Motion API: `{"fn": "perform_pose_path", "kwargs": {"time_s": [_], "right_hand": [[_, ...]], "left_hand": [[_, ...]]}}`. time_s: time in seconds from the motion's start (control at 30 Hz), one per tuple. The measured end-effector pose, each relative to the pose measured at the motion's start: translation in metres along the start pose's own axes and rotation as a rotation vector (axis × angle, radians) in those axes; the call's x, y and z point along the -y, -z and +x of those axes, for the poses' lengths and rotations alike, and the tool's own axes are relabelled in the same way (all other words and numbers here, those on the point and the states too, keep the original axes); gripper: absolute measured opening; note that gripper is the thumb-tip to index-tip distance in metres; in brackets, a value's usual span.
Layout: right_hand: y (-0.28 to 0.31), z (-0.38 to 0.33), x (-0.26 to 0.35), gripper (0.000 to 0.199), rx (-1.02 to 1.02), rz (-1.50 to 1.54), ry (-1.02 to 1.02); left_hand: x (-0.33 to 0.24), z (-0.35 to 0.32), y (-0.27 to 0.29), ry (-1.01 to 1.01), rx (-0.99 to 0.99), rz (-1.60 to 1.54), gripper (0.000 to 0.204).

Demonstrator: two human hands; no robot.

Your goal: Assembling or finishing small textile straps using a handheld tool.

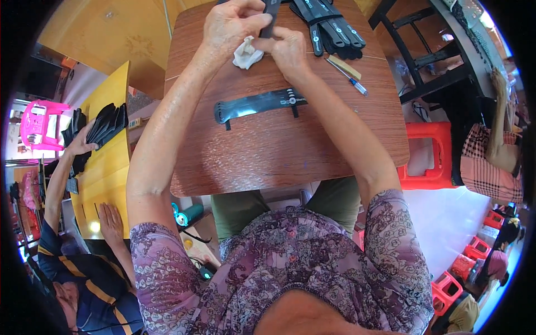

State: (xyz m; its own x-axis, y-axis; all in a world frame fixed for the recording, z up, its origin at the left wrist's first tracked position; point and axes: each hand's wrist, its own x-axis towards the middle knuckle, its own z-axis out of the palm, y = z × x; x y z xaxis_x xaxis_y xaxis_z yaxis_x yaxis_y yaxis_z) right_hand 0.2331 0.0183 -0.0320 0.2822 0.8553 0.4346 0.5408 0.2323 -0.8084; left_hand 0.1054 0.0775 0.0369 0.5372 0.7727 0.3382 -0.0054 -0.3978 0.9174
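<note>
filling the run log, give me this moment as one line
left hand: grips black strip | right hand: pinches strip, white cloth beside | table: flat black strip, strip bundle, pen

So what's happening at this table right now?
A person sits at a brown wooden table, both hands raised at its far edge. The left hand and right hand together hold a narrow black strip, with a crumpled white cloth pinched between them. A similar flat black plastic piece lies loose mid-table, a bundle of black strips sits at the far right, and a blue-handled screwdriver lies beside it. At a yellow table to the left, another person handles more black pieces.
</note>
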Motion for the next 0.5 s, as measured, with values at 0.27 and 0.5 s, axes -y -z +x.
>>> {"fn": "perform_pose_path", "kwargs": {"time_s": [0.27, 0.5], "right_hand": [[0.007, 0.004, 0.001, 0.015, -0.128, 0.855, -0.435], [0.002, 0.022, 0.007, 0.014, -0.284, 1.049, -0.531]], "left_hand": [[0.051, -0.031, -0.022, 0.213, 0.067, 0.356, 0.040], [0.058, -0.032, -0.039, -0.105, -0.165, 1.031, 0.020]]}}
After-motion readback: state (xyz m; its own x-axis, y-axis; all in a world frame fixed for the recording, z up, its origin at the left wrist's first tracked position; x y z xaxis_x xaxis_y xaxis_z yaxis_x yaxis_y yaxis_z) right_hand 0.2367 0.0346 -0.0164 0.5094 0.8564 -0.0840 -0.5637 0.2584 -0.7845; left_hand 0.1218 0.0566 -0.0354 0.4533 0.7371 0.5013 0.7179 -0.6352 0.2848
